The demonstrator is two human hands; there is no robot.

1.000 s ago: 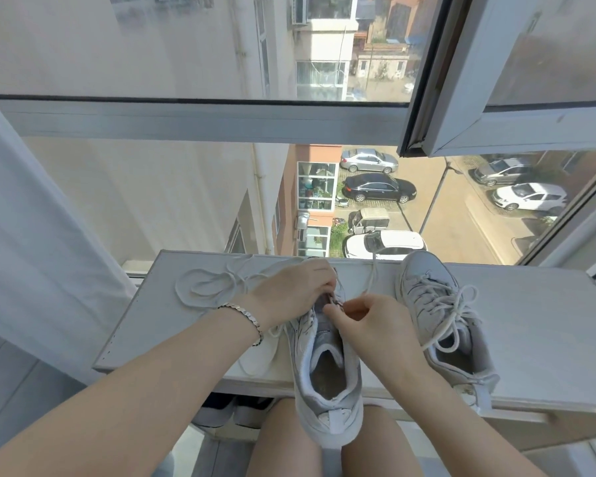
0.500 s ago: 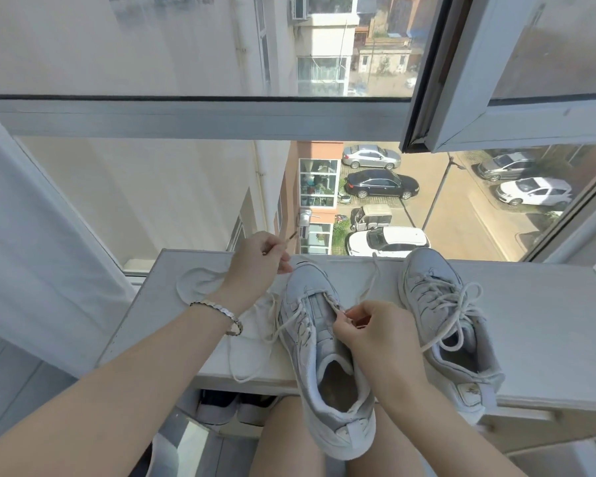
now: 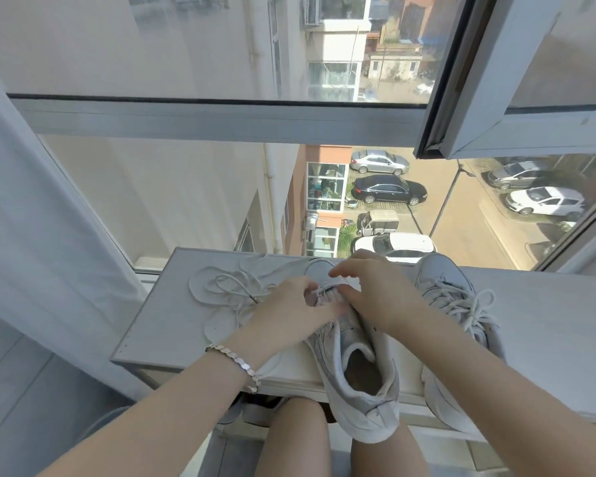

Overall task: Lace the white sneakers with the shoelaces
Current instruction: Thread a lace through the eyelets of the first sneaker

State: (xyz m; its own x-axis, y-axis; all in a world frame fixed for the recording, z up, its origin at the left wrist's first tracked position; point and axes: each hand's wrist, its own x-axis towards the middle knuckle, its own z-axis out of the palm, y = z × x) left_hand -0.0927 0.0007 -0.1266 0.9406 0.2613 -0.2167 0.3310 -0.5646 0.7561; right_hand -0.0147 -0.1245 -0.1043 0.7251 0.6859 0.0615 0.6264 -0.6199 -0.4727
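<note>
A white sneaker [image 3: 362, 387] lies toe-away on the sill, its heel hanging over my knees. My left hand [image 3: 286, 306] sits at its lacing area, fingers curled and pinching the white shoelace [image 3: 221, 287], whose loose length lies in loops on the sill to the left. My right hand [image 3: 382, 297] rests over the forefoot of the same sneaker. Its fingers stretch toward the toe and its thumb lies along the eyelets; this part is blurred. A second white sneaker [image 3: 458, 301], laced and with its bow loose, stands just to the right.
The shoes rest on a white windowsill board [image 3: 547, 332] before a large window [image 3: 186, 201], with an open sash at the upper right. A white curtain [image 3: 31, 235] hangs on the left. Dark shoes [image 3: 252, 411] sit on the floor below the sill.
My left hand came back down from the raised lace end to the eyelets. My right hand moved forward over the toe and its fingers spread. The sneaker shifted slightly right.
</note>
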